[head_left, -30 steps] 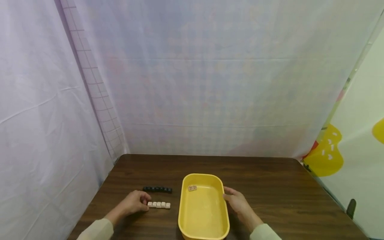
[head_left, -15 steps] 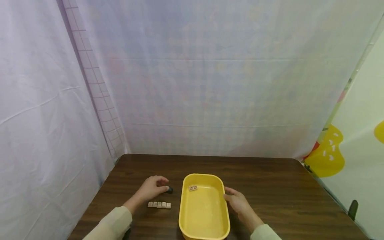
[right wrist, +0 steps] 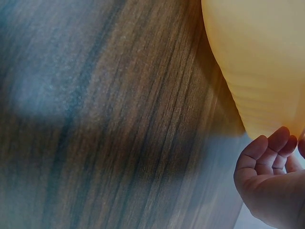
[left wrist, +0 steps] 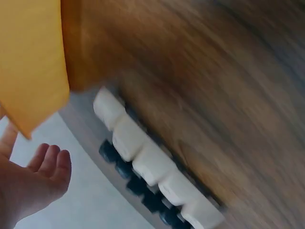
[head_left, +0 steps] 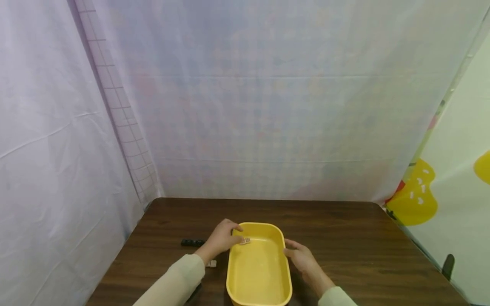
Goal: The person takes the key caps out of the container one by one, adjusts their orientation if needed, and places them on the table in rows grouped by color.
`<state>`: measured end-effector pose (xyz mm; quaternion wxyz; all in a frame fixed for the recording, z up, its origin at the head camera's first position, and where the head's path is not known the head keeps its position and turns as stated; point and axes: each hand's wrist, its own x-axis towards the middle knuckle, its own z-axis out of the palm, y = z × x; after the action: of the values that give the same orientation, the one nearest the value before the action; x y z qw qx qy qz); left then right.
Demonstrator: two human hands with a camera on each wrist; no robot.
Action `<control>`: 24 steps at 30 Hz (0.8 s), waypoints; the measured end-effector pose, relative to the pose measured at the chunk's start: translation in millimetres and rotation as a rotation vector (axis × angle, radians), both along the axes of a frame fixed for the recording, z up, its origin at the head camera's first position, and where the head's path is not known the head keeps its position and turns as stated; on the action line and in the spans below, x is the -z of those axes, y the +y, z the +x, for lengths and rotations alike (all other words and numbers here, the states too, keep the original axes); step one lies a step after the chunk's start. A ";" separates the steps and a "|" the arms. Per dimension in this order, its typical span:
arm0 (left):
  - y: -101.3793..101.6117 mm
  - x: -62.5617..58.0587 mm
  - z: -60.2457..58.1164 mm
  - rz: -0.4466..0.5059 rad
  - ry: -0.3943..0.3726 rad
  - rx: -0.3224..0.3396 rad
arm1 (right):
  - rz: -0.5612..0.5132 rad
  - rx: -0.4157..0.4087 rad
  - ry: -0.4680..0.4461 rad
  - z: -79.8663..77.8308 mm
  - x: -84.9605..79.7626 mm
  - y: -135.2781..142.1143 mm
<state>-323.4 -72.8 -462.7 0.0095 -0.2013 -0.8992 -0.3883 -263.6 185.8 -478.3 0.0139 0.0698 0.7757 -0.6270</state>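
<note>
My left hand reaches over the left rim of a yellow plastic tub, thumb and fingers apart. Its thumb tip is close to two small pale square pieces with dark markings inside; whether it touches them I cannot tell. My right hand holds the tub's right side; curled fingers rest against its wall in the right wrist view. Left of the tub are a row of white keycap-like blocks and a black row. In the head view the left arm hides most of the white row.
The dark wooden table carries all of these things. Pale curtains hang behind it and at the left. At the right edge hangs a light cloth with yellow shapes.
My left hand has moved from the white row's left end, over the black row, then right to the tub's rim. My right hand and the tub stay in place.
</note>
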 end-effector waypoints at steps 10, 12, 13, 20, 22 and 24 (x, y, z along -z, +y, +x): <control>21.9 5.7 -4.6 -0.194 0.026 -0.104 | -0.025 -0.002 0.011 -0.2 2.2 -1.5; 25.6 5.3 -7.7 -0.256 0.024 -0.133 | -0.025 0.000 0.009 -0.3 2.5 -1.2; 27.4 5.0 -9.1 -0.292 0.019 -0.143 | -0.017 0.002 0.009 -0.3 2.6 -1.0; 37.6 3.1 -13.4 -0.527 -0.003 -0.177 | -0.064 0.013 -0.006 0.3 2.5 -1.5; 39.1 2.6 -13.0 -0.545 -0.009 -0.185 | -0.040 0.012 0.001 0.2 1.9 -0.9; 40.4 2.6 -12.9 -0.563 -0.010 -0.195 | -0.014 0.007 0.006 0.1 0.9 0.1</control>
<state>-336.2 -32.3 -465.3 -0.0137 -0.1069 -0.9867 -0.1219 -263.6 185.9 -479.2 0.0099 0.0708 0.7711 -0.6326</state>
